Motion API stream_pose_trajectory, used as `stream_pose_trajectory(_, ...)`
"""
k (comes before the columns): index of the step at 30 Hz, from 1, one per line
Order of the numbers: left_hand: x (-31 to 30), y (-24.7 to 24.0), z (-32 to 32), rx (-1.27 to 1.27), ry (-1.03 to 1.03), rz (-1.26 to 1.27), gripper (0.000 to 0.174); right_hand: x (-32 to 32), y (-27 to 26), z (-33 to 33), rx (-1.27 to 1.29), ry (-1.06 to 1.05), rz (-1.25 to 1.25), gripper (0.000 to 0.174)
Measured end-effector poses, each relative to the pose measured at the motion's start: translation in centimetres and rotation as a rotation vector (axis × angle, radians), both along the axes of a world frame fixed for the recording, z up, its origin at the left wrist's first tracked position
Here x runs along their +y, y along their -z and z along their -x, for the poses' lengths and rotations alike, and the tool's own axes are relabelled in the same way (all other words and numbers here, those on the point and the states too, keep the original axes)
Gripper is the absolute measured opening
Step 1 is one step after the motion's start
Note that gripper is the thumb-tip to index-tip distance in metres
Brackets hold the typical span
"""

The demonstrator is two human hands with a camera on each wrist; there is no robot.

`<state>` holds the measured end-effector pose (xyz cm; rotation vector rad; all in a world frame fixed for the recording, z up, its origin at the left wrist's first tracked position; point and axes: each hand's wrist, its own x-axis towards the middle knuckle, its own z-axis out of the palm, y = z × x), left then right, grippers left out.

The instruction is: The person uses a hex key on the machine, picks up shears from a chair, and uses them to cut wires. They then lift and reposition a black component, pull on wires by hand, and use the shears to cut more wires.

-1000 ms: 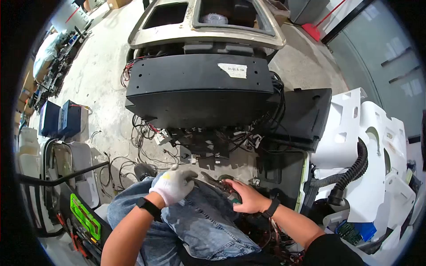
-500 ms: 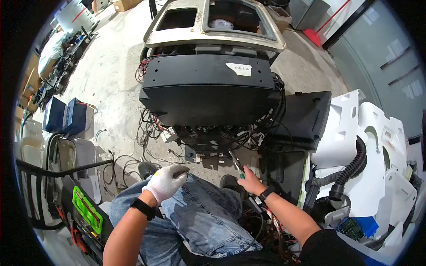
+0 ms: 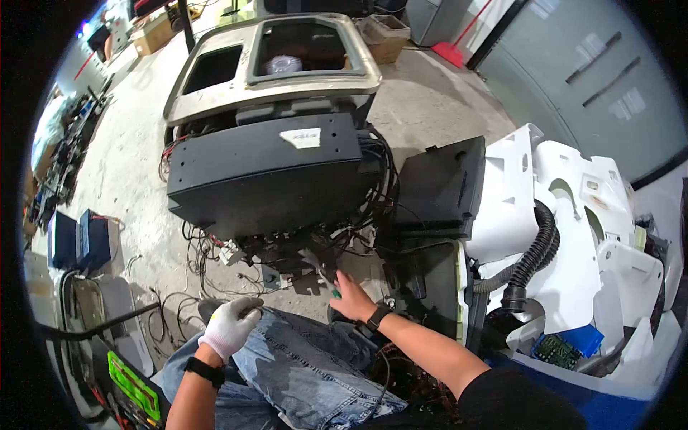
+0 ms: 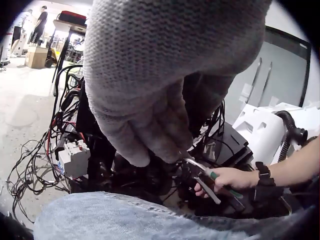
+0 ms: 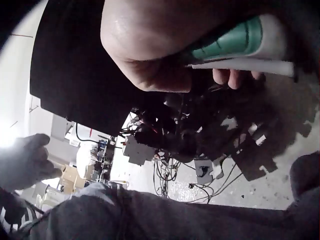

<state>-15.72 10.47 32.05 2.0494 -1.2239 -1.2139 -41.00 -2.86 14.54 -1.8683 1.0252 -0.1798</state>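
With your bare right hand (image 3: 351,299) wrapped round the green-handled pliers (image 4: 214,175), you point them toward the wires (image 3: 388,168) and black box (image 3: 269,188) in front of you; whether the tips touch anything cannot be told. Your gloved left hand (image 3: 231,328) is over your jeans (image 3: 308,365), fingers loosely bent. White panels (image 3: 510,208) and a ribbed hose (image 3: 539,247) lie to your right

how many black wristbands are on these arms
2: one wristband at the wrist of the gloved left hand, another wristband at that of the right hand, which grips pliers
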Motion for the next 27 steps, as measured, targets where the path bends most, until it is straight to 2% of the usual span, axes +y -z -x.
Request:
stream_pose_trajectory(1, -0.3, -0.2, 0.1, -0.004, 0.009, 0.004, 0.031, 0.2, 0.0, 0.7, 0.148, -0.082, 0.04, 0.075)
stream_pose_trajectory(5, 0.0, 0.3, 0.4, 0.01, -0.003, -0.016, 0.031, 0.8, 0.3, 2.9, 0.244, -0.034, -0.006, 0.074)
stream_pose_trajectory(10, -0.3, -0.2, 0.7, 0.004, 0.003, -0.03, 0.03, -0.6, 0.4, 2.9, 0.219, -0.018, -0.069, 0.078)
stream_pose_trajectory(14, -0.7, -0.9, 0.9, 0.036, -0.033, -0.052, 0.03, -1.0, 0.9, 2.1, 0.185, -0.032, -0.018, 0.079)
stream_pose_trajectory(18, -0.6, -0.9, 0.9, 0.021, -0.042, -0.055, 0.03, -1.7, 1.0, 0.6, 0.204, -0.016, -0.109, 0.078)
stream_pose_trajectory(20, -0.6, -0.6, 0.9, 0.014, -0.035, -0.071, 0.031, -1.7, 2.2, -0.2, 0.185, 0.041, 0.088, 0.067)
stream_pose_trajectory(21, -0.7, -0.4, 0.8, 0.01, -0.026, -0.084, 0.031, -1.5, 2.5, -0.2, 0.18, 0.035, 0.085, 0.067)
stream_pose_trajectory(24, -0.9, 0.2, 0.8, 0.03, -0.113, -0.04, 0.035, -1.2, -0.5, -0.3, 0.038, -0.044, 0.049, 0.069)
stream_pose_trajectory(25, -0.9, 1.0, 0.6, 0.14, -0.201, -0.047, 0.043, -1.0, -1.2, -0.1, 0.019, -0.119, 0.085, 0.074)
stream_pose_trajectory(26, -0.9, 2.4, 0.3, 0.133, -0.213, -0.047, 0.043, -0.9, -2.2, 0.0, -0.001, -0.195, 0.12, 0.079)
stream_pose_trajectory(27, -0.8, 3.9, -0.1, -0.017, -0.16, 0.101, 0.046, -0.9, -3.3, 0.0, -0.028, -0.232, 0.095, 0.08)
